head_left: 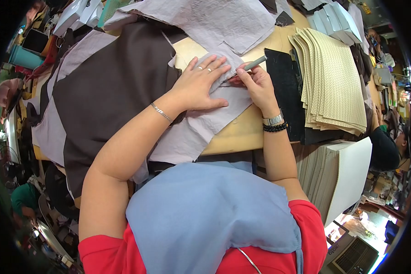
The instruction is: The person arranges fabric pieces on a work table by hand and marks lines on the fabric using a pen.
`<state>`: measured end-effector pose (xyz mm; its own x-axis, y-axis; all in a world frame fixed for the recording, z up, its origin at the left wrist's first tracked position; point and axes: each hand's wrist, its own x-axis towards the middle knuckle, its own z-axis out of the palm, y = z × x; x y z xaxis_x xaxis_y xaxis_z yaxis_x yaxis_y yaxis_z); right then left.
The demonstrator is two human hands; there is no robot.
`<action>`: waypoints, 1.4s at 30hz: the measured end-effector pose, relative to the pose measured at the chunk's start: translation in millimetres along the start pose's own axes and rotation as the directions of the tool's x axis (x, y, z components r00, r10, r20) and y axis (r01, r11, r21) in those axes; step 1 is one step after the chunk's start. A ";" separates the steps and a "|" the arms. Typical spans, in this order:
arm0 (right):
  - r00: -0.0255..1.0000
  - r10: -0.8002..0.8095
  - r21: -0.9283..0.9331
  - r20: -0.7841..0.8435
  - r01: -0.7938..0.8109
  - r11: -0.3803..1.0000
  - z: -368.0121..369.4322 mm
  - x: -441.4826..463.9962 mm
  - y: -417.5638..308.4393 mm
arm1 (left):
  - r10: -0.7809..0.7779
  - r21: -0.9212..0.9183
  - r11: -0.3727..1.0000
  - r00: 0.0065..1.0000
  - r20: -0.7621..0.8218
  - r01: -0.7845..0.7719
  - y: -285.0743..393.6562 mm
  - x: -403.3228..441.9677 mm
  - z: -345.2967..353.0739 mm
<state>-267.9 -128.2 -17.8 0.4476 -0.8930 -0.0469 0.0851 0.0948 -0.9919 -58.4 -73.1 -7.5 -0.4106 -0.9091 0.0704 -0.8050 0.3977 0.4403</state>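
My left hand (197, 86) lies flat with its fingers spread on a piece of pale grey-lilac cloth (230, 102). Just to its right, my right hand (259, 86) grips a grey pen-like tool (255, 63) between thumb and fingers. The blunt end of that tool points up and right; its working tip is hidden by my fingers near the cloth's edge. Dark brown material (109, 86) spreads out left of my left hand. Another large pale cloth (205, 18) covers the tabletop beyond my hands.
Textured cream sheets (333, 82) are stacked at the right, next to a black sheet (281, 91). A thick pile of white boards (347, 173) stands below them. The yellowish tabletop (237, 132) shows near me. Other people are at the far sides.
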 end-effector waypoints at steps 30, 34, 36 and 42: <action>0.816 -0.577 -0.586 -0.039 0.449 0.674 4.2 -7.7 -4.1 | 0.000 0.015 1.000 1.000 -0.015 0.000 -0.3 -0.4 1.4; 0.793 -0.608 -0.669 -0.045 0.428 0.607 5.3 -8.9 -8.0 | 0.001 -0.013 1.000 0.999 -0.032 -0.002 0.3 -0.9 1.0; 0.791 -0.606 -0.632 -0.081 0.429 0.645 5.1 -8.7 -7.0 | 0.003 -0.027 1.000 0.999 -0.036 -0.004 0.5 -1.3 0.3; 0.798 -0.588 -0.505 -0.131 0.456 0.732 2.8 -7.1 -3.1 | 0.004 -0.036 0.999 0.999 -0.043 -0.006 1.0 -1.5 0.4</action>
<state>-268.8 -120.8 -14.0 0.1903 -0.8264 0.5300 -0.1835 -0.5603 -0.8077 -58.8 -71.2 -7.5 -0.3952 -0.9119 0.1104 -0.7869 0.3981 0.4715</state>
